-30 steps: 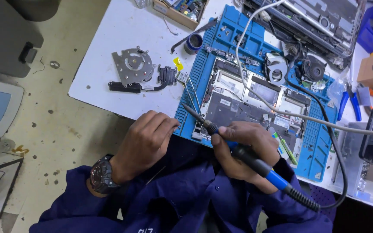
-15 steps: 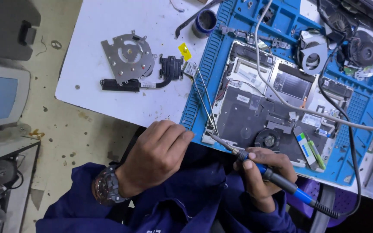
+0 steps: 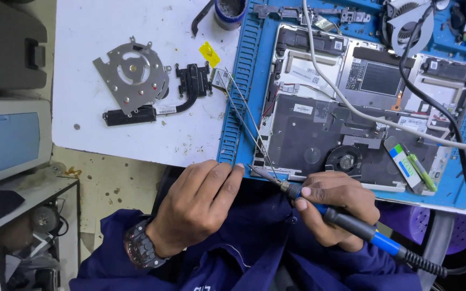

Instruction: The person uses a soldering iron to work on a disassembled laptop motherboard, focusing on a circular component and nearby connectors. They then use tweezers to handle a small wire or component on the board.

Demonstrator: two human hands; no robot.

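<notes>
Soldering iron (image 3: 346,222) sits in our right hand (image 3: 335,207), fingers wrapped tight round its black and blue handle, tip at the near edge of the opened laptop (image 3: 351,113) on the blue mat (image 3: 244,81). Our left hand (image 3: 200,207) has its fingers curled narrow, fingertips right by the tip, pinching thin wires (image 3: 246,116) as far as we can tell. Fan plate (image 3: 133,75) lies on the white surface (image 3: 98,27).

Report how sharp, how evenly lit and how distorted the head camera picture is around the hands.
Head view: even, bright light, soft shadows only; the left hand, right hand and soldering iron are sharp; the white table looks slightly washed out; the blue mat edges tilt, suggesting mild wide-angle distortion.
</notes>
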